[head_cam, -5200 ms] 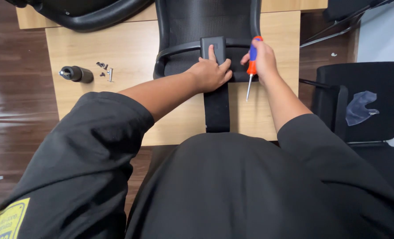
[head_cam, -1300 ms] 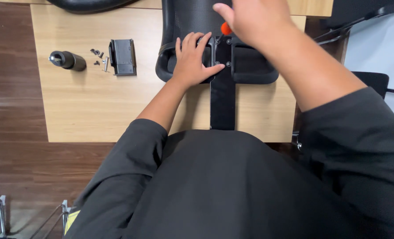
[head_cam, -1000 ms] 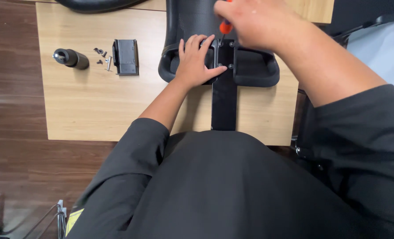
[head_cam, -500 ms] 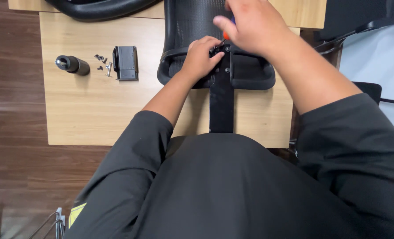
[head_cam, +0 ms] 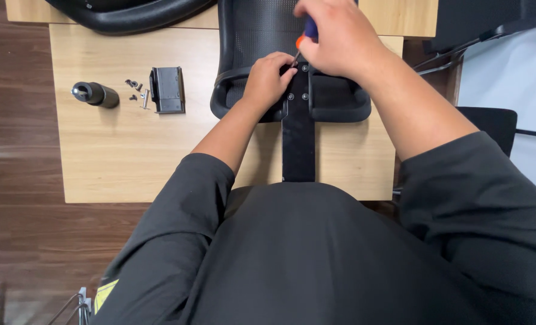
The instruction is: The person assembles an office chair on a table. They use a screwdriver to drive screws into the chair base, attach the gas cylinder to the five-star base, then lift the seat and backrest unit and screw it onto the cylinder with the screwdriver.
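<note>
A black mesh chair back (head_cam: 253, 36) lies on the wooden table (head_cam: 129, 150), with a flat black bracket (head_cam: 298, 141) running from its lower rim toward me. My right hand (head_cam: 334, 39) grips an orange and blue screwdriver (head_cam: 304, 37) whose tip points down at the screws at the bracket's top. My left hand (head_cam: 268, 81) rests on the chair back's rim beside the bracket, fingers curled near the screwdriver's tip.
On the table's left lie a black plastic cover plate (head_cam: 167, 90), several loose screws (head_cam: 137, 90) and a black cylinder (head_cam: 95, 94). A curved black chair part (head_cam: 129, 15) lies at the far edge. Dark wood floor shows left, another black chair (head_cam: 490, 120) right.
The black cover plate, under my left hand five seconds ago, now lies on the table's left. My right hand has brought the screwdriver over the bracket's screws; my left fingers have curled in beside it.
</note>
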